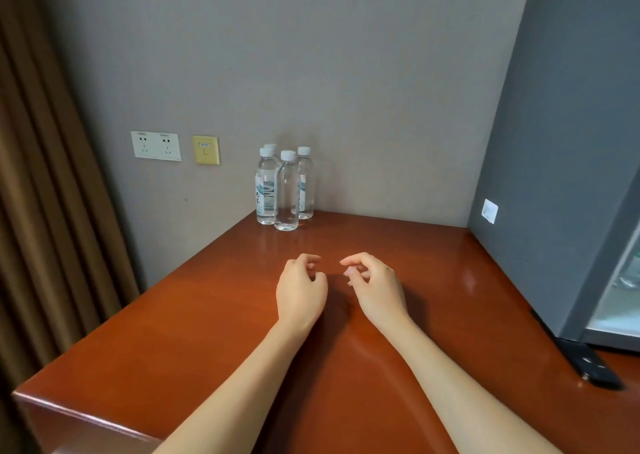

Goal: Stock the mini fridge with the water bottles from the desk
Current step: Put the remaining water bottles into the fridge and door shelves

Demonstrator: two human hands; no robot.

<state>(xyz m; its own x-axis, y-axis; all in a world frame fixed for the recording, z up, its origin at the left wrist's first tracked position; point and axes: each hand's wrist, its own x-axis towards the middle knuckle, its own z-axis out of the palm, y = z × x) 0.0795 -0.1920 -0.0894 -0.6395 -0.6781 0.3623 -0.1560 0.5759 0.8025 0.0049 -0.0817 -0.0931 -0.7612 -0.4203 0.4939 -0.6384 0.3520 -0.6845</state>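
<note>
At the back of the table (214, 315), by the wall, stand the water bottles (284, 187) (white caps, close together). Nearer, the left hand (300, 294) and right hand (379, 289) hover with loosely curled fingers (349, 261), holding nothing. The mini fridge (554, 176) stands at the right.

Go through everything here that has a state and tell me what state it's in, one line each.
Four clear plastic water bottles with white caps: upright, capped, clustered at the back of the reddish-brown wooden desk.
Grey mini fridge: on the desk; door barely in view, cannot tell.
Left hand: loosely curled, holding nothing.
Right hand: loosely curled, holding nothing.
White double wall socket: nothing plugged in.
</note>
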